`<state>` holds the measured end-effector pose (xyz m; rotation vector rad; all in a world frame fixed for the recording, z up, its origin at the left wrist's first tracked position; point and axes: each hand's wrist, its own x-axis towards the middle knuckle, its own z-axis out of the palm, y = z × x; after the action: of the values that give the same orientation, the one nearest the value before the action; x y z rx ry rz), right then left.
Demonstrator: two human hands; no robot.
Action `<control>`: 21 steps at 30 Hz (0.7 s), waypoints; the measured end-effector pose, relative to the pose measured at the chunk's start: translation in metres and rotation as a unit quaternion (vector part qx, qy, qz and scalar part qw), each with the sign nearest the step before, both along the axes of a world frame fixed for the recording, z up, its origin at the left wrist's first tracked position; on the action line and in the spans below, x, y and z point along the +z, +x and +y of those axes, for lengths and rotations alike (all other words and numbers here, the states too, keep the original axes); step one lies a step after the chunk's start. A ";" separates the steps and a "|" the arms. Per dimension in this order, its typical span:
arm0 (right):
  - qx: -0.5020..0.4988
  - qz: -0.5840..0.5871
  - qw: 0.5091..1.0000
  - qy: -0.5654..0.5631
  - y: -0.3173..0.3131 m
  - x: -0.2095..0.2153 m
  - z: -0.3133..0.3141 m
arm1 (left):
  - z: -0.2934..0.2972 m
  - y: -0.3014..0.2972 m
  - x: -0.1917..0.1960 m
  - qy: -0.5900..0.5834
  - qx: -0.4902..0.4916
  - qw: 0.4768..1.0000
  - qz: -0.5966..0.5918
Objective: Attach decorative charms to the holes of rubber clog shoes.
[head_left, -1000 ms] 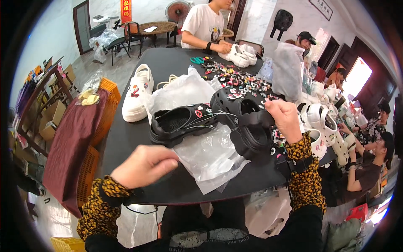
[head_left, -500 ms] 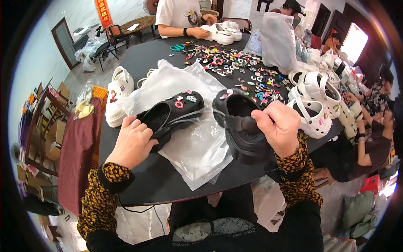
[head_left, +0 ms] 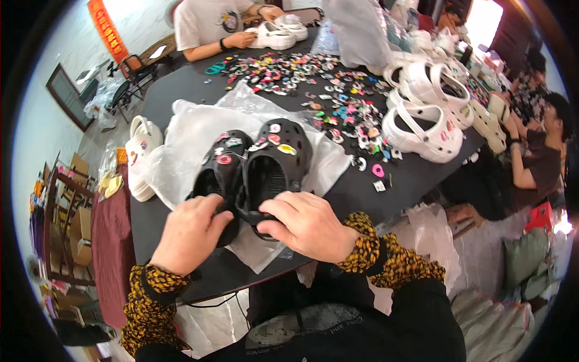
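Note:
Two black clogs are side by side over a translucent plastic bag (head_left: 187, 133), toes pointing away from me. My left hand (head_left: 188, 234) is closed on the heel of the left clog (head_left: 223, 161), which has red and white charms on its toe. My right hand (head_left: 310, 224) grips the heel of the right clog (head_left: 283, 139), whose toe carries a yellow charm among others. The clogs touch along their inner sides. My fingers hide most of the heels.
Many small colourful shoe charms (head_left: 356, 111) are scattered over the black table (head_left: 172, 90). A white clog (head_left: 142, 160) stands at the left, several more white clogs (head_left: 425, 130) at the right. Across the table a person (head_left: 208, 30) handles white clogs (head_left: 274, 36); others sit at the right.
The right clog has turned from tilted and apart to toe-away beside the left one. My right hand has moved left with it. The left clog now points more straight away from me.

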<state>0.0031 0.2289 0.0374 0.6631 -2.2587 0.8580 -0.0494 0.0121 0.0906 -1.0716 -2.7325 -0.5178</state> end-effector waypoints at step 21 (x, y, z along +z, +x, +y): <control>0.088 -0.082 0.984 -0.132 0.007 -0.007 0.064 | 0.023 -0.053 -0.015 -0.051 0.014 0.980 -0.193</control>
<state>0.0099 0.2925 0.0300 0.6958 -2.1954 1.3151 -0.1022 0.0346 0.0758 -1.0487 -3.1352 -0.6459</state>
